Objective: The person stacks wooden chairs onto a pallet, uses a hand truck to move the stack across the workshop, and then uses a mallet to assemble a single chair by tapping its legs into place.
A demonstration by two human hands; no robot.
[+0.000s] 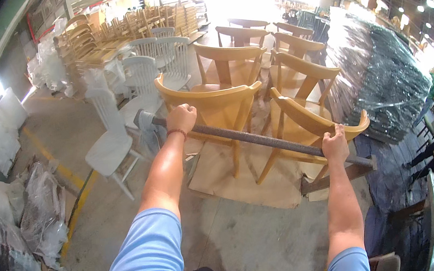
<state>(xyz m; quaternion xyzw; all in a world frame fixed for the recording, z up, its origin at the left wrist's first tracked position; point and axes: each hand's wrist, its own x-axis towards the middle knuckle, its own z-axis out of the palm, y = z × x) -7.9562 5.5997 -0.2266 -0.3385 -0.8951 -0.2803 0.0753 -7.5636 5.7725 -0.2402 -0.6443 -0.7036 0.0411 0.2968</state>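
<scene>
A long bar with dark grey padding (pixel 255 140) runs across in front of me, sloping down to the right. Near its left end my left hand (pixel 181 119) is closed around it. Toward the right end my right hand (pixel 335 145) grips it too, its fingers close to a chair's top rail. Grey-blue cloth (pixel 150 131) hangs at the bar's left end, and a brown beam (pixel 336 176) joins its right end. Just beyond the bar stand a yellow-brown wooden chair (pixel 211 106) on the left and another similar chair (pixel 301 117) on the right.
More yellow-brown chairs (pixel 231 53) stand in two rows behind. Pale grey spindle-back chairs (pixel 109 143) are to the left. Cardboard (pixel 238 179) lies beneath the front chairs. A plastic-wrapped stack (pixel 382 72) rises at right; crumpled plastic wrapping (pixel 42 211) lies at left.
</scene>
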